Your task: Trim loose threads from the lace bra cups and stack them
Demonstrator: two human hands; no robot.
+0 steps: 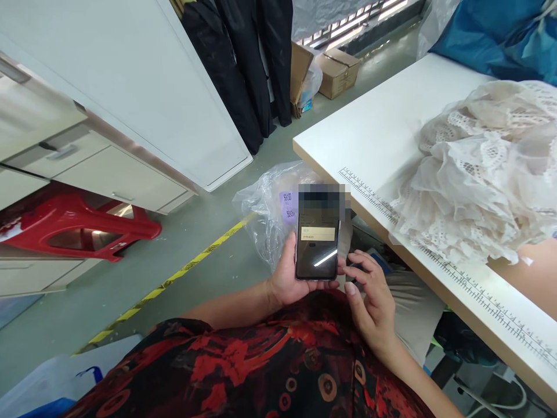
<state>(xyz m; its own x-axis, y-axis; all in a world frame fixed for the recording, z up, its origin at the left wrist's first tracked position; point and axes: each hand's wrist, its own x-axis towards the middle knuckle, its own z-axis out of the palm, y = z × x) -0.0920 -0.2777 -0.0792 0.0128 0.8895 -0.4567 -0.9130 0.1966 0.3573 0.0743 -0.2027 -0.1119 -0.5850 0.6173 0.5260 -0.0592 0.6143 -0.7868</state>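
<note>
A dark smartphone [317, 255] rests in my left hand [285, 276], whose thumb lies along the phone's left edge and whose fingers pass beneath it. Its screen is lit, with a pale pop-up box in the middle; the top part is blurred out. My right hand [372, 296] is at the phone's lower right corner, fingers apart and slightly bent, with nothing in it. Just beyond the phone is a clear plastic bag [265, 203] with a purple label [288, 206] bearing printed codes.
A white table [369, 128] with ruler markings along its edge stands at the right, holding a pile of cream lace fabric [474, 180] and a blue bag [500, 38]. White cabinets [143, 87] and a red stool [96, 223] are at the left. Cardboard boxes [337, 72] sit on the floor.
</note>
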